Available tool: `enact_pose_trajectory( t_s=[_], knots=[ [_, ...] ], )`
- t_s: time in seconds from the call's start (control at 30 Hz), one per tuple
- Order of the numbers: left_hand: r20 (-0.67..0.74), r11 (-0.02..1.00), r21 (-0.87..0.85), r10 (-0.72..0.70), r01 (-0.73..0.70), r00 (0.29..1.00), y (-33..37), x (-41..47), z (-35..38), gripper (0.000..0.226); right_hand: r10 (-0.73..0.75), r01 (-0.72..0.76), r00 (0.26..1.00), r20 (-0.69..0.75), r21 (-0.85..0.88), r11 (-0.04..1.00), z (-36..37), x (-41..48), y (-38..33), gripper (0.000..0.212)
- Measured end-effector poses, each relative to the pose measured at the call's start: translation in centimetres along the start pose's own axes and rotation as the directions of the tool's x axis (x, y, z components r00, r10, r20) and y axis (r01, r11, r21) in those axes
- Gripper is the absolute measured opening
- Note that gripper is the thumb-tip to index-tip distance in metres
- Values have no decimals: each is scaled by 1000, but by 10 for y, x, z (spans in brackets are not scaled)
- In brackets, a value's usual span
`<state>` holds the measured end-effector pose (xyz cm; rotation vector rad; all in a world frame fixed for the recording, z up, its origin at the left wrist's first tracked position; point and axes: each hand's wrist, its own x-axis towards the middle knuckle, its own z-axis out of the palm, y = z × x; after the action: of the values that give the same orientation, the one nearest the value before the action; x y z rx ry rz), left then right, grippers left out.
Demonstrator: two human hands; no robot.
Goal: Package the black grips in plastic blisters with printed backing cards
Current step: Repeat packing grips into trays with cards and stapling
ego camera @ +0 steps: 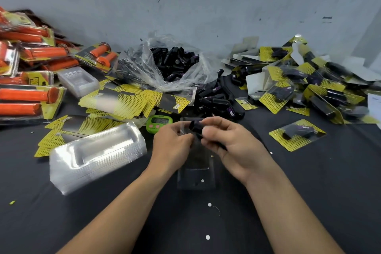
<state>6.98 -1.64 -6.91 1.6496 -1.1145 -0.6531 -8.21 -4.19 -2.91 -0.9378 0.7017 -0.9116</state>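
The right hand (233,146) has its thumb and curled fingers closed round a black grip (198,127), holding it just above the desk (309,192) near the middle. The left hand (173,144), fingers also curled, seems to pinch the upper edge of a clear blister (195,171), though glare blurs the contact; the blister lies flat on the desk between the forearms. A stack of empty blisters (97,154) sits toward the left edge, with loose backing cards (123,101) behind it. An open bag of black grips (175,62) stands at the far edge, a green timer (158,122) just before it. Finished packs (309,80) heap at the far right corner, orange grip packs (31,80) at the far left.
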Motion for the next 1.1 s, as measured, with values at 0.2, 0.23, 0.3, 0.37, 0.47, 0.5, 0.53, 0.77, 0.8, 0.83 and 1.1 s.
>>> enact_pose_trajectory(
  t_s=[0.2, 0.23, 0.3, 0.37, 0.47, 0.5, 0.53, 0.77, 0.8, 0.83, 1.1],
  knots=[
    [228, 999, -35, -30, 39, 973, 2, 3, -13, 43, -457, 311, 878, 146, -898, 310, -2, -6, 7, 38],
    [257, 997, -70, -13, 32, 966, 2, 3, -15, 40, -464, 307, 871, 159, -914, 264, -4, -5, 7, 41],
    [264, 995, -102, 22, 5, 964, 2, 0, -15, 31, -477, 283, 861, 176, -945, 162, -5, -5, 7, 46],
    [219, 997, -74, 16, 0, 976, 2, 1, -14, 28, -456, 287, 865, 210, -952, 107, -4, -5, 8, 49],
    [175, 999, -49, 24, -16, 984, 0, 2, -12, 39, -374, 324, 887, 269, -942, 91, 0, -6, 13, 55],
    [166, 998, -54, 34, -26, 985, -1, 3, -13, 37, -342, 325, 900, 271, -939, 111, 1, -6, 14, 55],
    [158, 998, -58, 43, -34, 986, -2, 4, -13, 33, -320, 328, 908, 269, -934, 145, 2, -6, 15, 54],
    [136, 994, -108, -5, 20, 991, -4, 1, -12, 32, -291, 273, 934, 206, -938, 212, 1, -1, 20, 42],
    [147, 994, -104, -14, 29, 989, -3, 1, -12, 38, -292, 261, 935, 199, -947, 188, 0, -1, 20, 41],
    [158, 995, -95, -17, 33, 987, -3, 2, -13, 45, -296, 247, 936, 191, -955, 166, 0, 0, 20, 41],
    [303, 995, 97, -9, -21, 953, -3, 7, -14, 66, -305, 167, 947, 106, -969, 183, -3, 1, 21, 34]
  ],
)
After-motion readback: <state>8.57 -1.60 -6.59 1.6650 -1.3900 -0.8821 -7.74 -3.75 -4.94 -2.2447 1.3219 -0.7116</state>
